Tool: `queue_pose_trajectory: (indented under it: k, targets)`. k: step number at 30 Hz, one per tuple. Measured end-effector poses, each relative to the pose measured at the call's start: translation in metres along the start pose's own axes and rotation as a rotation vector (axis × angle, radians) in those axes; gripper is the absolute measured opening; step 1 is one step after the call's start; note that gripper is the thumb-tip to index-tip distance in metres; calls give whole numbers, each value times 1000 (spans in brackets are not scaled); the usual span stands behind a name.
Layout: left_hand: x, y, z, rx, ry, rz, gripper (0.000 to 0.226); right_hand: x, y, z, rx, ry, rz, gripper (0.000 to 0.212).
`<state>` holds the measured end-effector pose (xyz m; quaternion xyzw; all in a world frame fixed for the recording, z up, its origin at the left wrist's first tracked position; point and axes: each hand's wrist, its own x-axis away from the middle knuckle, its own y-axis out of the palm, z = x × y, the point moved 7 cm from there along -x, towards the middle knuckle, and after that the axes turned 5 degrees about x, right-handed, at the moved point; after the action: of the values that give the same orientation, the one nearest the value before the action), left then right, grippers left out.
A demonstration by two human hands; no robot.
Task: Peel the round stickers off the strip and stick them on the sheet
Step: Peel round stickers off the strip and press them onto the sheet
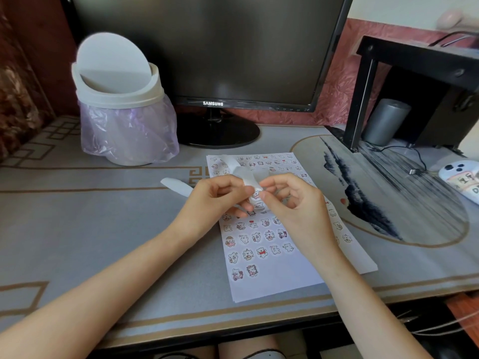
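Observation:
A white paper sheet (280,278) lies on the desk, covered with several round cartoon stickers in rows. Above its middle, both hands hold a white backing strip (246,174) that curls up and over behind the fingers. My left hand (220,200) pinches the strip from the left. My right hand (293,203) pinches at a round sticker (256,195) on the strip with thumb and forefinger. A loose end of the strip (176,186) sticks out to the left of my left hand.
A white swing-lid bin (121,99) with a purple bag stands at the back left. A black monitor (207,47) is behind the sheet. A black stand (414,81), grey cylinder (386,120), cable and a white device (461,177) are on the right.

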<state>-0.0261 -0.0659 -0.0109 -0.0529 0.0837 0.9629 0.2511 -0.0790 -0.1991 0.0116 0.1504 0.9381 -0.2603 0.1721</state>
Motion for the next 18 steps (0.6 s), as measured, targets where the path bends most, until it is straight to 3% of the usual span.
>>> queue_pose_trajectory:
  k: [18]
  targets:
    - [2, -1, -1, -14, -13, 15, 7, 0, 2, 5, 10, 58, -34, 11]
